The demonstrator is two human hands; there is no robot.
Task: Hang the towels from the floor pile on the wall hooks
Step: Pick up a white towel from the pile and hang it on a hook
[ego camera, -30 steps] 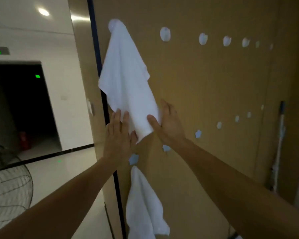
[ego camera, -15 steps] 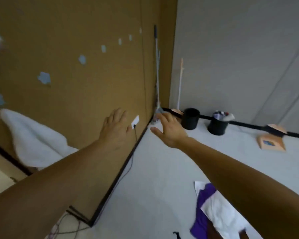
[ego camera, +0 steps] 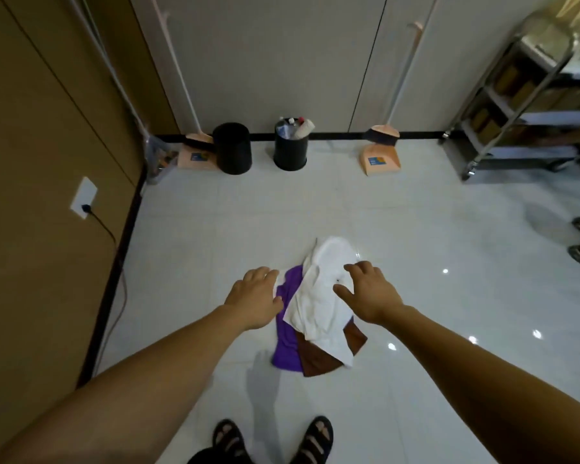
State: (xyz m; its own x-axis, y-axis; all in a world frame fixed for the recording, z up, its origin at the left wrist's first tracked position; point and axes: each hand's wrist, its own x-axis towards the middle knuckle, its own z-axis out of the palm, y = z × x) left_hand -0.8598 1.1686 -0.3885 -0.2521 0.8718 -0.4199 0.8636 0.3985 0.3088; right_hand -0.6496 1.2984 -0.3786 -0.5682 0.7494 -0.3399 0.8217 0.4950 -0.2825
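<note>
Head view, looking down at the floor [ego camera: 449, 329]. Towel pile [ego camera: 315, 316] lies on the pale glossy tiles in front of the person's sandalled feet [ego camera: 272, 440]: white towel [ego camera: 318, 296] on top, purple towel [ego camera: 287, 343] beneath it to the left, brown towel [ego camera: 318, 361] showing at the near edge and right corner. Both arms extended over the pile. Left hand [ego camera: 257, 296] palm down, fingers relaxed and loosely spread, holding nothing, above the purple towel's left edge; contact with cloth cannot be told. Right hand [ego camera: 369, 293] palm down, fingers spread and slightly bent, holding nothing, over the right side of the white towel; contact likewise unclear. Brown wall [ego camera: 31, 162] at left carries a white socket plate [ego camera: 83, 198] with a cord plugged in. Along the far wall: two black bins [ego camera: 232, 148], the right one full of rubbish, and two peach dustpans [ego camera: 379, 161] with brooms. Metal trolley [ego camera: 523, 105] at far right.
</note>
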